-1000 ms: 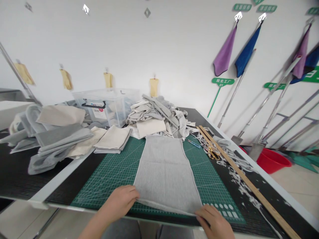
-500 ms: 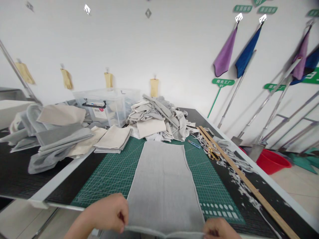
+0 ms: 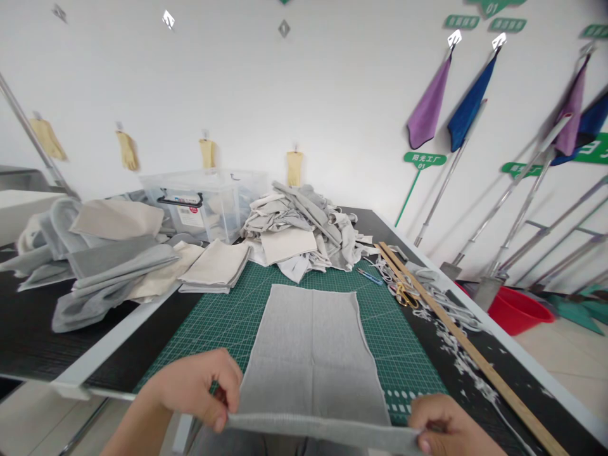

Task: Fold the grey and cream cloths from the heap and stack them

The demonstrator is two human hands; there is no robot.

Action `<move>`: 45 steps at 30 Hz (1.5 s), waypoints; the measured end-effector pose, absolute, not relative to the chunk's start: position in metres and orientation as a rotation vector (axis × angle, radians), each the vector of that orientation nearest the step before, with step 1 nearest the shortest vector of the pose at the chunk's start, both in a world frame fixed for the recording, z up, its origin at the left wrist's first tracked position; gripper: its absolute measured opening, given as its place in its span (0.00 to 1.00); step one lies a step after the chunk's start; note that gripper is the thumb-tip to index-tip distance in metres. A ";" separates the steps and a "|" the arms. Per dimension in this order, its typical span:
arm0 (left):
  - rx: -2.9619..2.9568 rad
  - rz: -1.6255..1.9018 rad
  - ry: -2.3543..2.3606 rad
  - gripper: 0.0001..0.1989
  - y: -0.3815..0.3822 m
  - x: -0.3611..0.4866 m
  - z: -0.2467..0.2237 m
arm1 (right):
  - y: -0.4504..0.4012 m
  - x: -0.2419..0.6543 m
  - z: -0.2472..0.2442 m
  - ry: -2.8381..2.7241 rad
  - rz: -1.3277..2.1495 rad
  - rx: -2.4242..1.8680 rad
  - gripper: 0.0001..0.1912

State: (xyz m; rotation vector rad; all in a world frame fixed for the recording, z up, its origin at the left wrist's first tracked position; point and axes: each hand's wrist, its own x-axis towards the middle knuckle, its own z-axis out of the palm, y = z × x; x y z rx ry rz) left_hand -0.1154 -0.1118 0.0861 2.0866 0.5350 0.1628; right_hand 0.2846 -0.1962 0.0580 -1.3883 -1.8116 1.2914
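A light grey piece of cloth lies lengthwise over the green cutting mat, with a crease running down its middle. Its near edge is raised and pulled straight between my two hands at the table's front. My left hand pinches the left corner between thumb and fingers. At the right corner, my right hand grips the same edge, its fingers curled and partly cut off by the frame's bottom. The far end of the cloth rests flat on the mat.
A heap of grey and beige fabric stands behind the mat, beside a clear plastic bin. Folded cloths and loose pieces lie left. At right are a wooden strip, gold-handled scissors, a blue cutter and scraps.
The cloth has slid toward me, its far edge now nearer. Both hands have risen slightly and moved apart, lifting the near edge into a taut band.
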 end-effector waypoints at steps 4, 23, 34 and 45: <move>2.103 0.266 0.643 0.14 -0.093 -0.110 0.095 | -0.170 0.281 0.074 -1.797 1.277 -1.350 0.14; 1.607 0.755 1.303 0.10 0.056 -0.069 0.013 | -0.001 0.278 0.009 -1.317 1.009 -1.558 0.10; 1.682 0.675 1.800 0.08 0.080 -0.059 -0.033 | 0.024 0.286 -0.038 -1.384 0.681 -1.927 0.12; 1.852 0.582 2.154 0.12 0.068 -0.045 -0.034 | 0.019 0.277 -0.043 -1.262 0.346 -2.027 0.09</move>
